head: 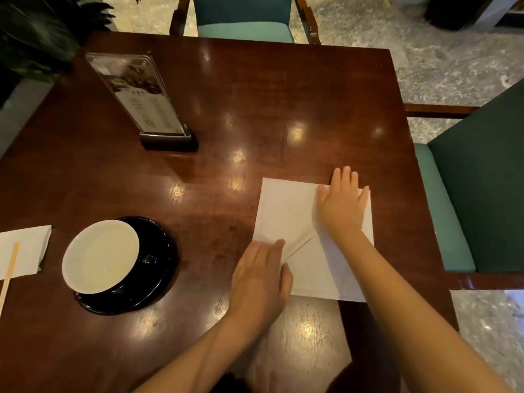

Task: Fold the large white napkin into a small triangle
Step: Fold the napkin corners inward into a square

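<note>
**Both palms flat on a part-folded napkin**

The white napkin lies on the near right part of a dark, glossy wooden table, partly folded: a diagonal crease runs from its lower left toward the middle, with a flap lying over the near half. The right hand presses flat on the far right area, fingers spread wide and reaching the far edge, gripping nothing. The left hand rests palm-down on the near left corner, fingers held close together and extended; it covers that corner, so the fold beneath cannot be made out.

To the left stands one white saucer on one black plate. At the left border, a second folded napkin with a wooden stick across it is cut off by the frame. One clear menu stand on a dark base rises at the far left; its print is too small to read.

Ceiling lights reflect off the tabletop. Two teal-cushioned chairs are in view, a far chair and a right chair, on a speckled stone floor. Dark plant leaves fill the top left corner.
</note>
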Action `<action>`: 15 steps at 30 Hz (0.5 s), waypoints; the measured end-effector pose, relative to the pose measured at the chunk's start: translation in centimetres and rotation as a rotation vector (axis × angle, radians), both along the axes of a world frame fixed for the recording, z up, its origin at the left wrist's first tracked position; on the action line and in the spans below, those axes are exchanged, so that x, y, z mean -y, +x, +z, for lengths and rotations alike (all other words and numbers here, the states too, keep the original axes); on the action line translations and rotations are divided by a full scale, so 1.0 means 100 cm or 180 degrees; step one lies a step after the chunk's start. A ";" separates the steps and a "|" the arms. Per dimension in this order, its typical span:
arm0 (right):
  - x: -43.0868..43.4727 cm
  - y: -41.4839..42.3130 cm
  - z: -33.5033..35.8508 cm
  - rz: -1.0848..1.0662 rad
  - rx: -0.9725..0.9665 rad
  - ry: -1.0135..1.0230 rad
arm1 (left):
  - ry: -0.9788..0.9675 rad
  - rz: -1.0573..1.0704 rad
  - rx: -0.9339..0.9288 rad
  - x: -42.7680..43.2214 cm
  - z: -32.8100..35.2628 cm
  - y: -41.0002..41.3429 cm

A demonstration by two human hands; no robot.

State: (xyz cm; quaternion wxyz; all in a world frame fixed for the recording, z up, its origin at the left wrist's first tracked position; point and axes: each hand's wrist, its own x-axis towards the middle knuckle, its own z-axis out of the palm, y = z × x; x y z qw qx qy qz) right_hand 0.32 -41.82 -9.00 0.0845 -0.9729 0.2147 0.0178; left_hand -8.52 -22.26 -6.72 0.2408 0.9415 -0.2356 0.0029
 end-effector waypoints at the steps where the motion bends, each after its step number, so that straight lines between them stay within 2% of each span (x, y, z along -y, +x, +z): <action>1: -0.008 -0.001 0.003 0.0449 0.0241 0.0013 | 0.0208 0.0053 0.0035 0.005 -0.003 0.003; 2: -0.017 -0.001 0.006 0.1096 0.0357 0.0042 | 0.0523 0.0069 0.0029 0.009 -0.008 0.005; 4: -0.033 -0.004 0.006 0.2330 0.0168 0.0124 | 0.0976 0.0055 -0.0079 0.013 -0.019 0.003; 6: -0.040 -0.003 -0.001 0.2768 -0.0094 0.0040 | 0.1018 0.0077 -0.0173 0.014 -0.027 -0.003; 15: -0.037 0.047 -0.007 0.1930 -0.0129 -0.0089 | 0.0957 0.0123 -0.0176 0.016 -0.027 -0.010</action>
